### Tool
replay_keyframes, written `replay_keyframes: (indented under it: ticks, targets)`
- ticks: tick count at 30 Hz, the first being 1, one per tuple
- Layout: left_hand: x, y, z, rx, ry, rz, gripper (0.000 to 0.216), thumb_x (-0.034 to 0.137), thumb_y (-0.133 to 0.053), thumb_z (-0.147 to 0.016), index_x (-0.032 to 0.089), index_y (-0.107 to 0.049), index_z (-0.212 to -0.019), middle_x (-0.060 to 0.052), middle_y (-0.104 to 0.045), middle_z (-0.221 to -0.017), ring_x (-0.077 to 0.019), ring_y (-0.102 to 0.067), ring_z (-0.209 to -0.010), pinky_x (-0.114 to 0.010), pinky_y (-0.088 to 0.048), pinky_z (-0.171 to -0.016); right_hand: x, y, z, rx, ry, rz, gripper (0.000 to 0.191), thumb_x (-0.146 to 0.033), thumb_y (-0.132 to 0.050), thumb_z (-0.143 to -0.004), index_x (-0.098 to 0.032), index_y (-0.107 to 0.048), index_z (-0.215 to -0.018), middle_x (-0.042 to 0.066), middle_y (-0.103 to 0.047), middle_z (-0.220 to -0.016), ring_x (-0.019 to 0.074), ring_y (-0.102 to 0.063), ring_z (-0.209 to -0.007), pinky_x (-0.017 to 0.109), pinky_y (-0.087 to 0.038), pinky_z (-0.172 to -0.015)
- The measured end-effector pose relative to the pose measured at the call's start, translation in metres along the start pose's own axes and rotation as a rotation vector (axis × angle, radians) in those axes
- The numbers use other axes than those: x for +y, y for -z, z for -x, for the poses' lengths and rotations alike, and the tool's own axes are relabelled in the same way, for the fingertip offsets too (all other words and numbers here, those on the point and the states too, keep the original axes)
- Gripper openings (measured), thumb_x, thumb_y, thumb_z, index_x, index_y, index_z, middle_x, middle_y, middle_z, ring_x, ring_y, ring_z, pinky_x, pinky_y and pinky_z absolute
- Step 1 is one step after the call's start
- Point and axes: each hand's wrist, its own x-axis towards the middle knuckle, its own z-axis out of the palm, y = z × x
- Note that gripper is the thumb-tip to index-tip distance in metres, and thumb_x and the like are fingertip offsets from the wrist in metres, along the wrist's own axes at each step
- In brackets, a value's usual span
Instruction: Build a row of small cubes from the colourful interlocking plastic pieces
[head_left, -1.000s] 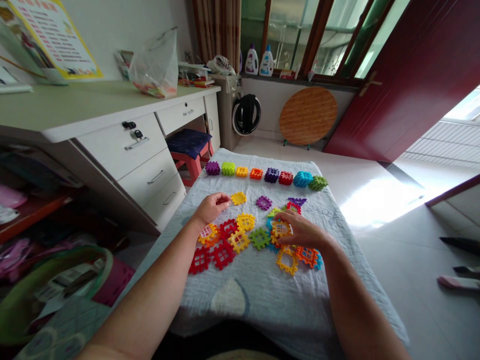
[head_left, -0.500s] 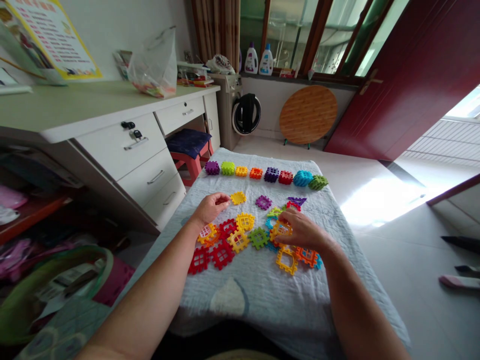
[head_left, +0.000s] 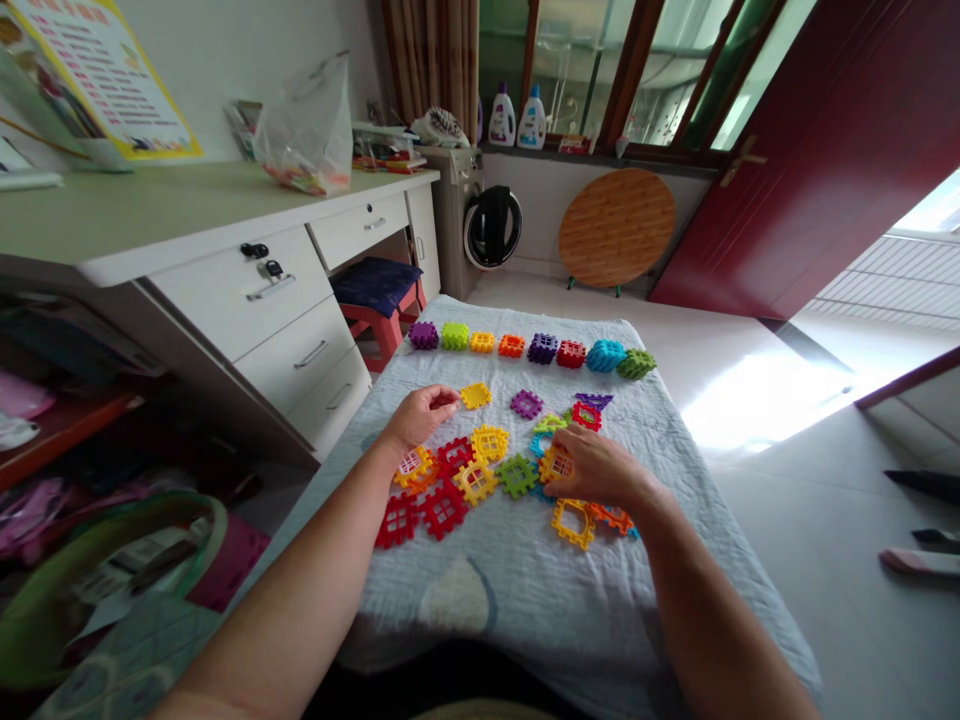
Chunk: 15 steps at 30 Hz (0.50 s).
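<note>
My left hand [head_left: 424, 414] pinches the left edge of a yellow building tile [head_left: 475, 397] with thumb and fingertips. My right hand [head_left: 600, 465] has its thumb and fingers closed around an orange building tile [head_left: 556, 464] over the right-hand pile. A green tile [head_left: 517, 475] lies just left of that hand, and a yellow frame tile [head_left: 574, 523] is below it. Nearby are a purple tile [head_left: 527, 404], a red tile [head_left: 586, 416] and a purple triangle [head_left: 595, 401]. Red tiles [head_left: 444, 508] and yellow tiles [head_left: 475, 482] are loosely heaped below my left hand.
Along the table's far side runs a row of stacked tiles, from a purple stack [head_left: 424, 335] to a green stack [head_left: 636, 364]. A pale cloth [head_left: 525, 600] covers the table. To the left stand a desk [head_left: 225, 215] and a stool [head_left: 381, 300].
My right hand has shifted slightly left and down along the pile, uncovering the red tile behind it. My left hand and the yellow tile stay in place.
</note>
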Motion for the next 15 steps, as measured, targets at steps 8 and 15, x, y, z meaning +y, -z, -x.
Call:
replay_keyframes:
  ticks: [8, 15]
  targets:
    - [-0.0004, 0.0002, 0.0, -0.007, 0.006, 0.0, 0.03, 0.038, -0.069, -0.069, 0.015, -0.067, -0.088, -0.004, -0.068, -0.085, -0.0163, -0.06, -0.077, -0.031, -0.047, -0.076, -0.002, 0.0013, 0.0005, -0.016, 0.009, -0.005, 0.041, -0.045, -0.072, -0.069, -0.021, -0.06, -0.1, 0.006, -0.061, -0.095, 0.0206, -0.058, -0.079, 0.03, -0.038, -0.064]
    - [0.0017, -0.0001, 0.0001, -0.005, 0.016, 0.003, 0.031, 0.038, -0.069, -0.068, 0.014, -0.066, -0.088, -0.004, -0.068, -0.084, -0.0164, -0.06, -0.077, -0.031, -0.047, -0.076, -0.0039, 0.0026, 0.0006, -0.019, -0.01, -0.023, 0.041, -0.042, -0.071, -0.07, -0.019, -0.058, -0.103, 0.007, -0.06, -0.097, 0.0206, -0.057, -0.081, 0.03, -0.038, -0.066]
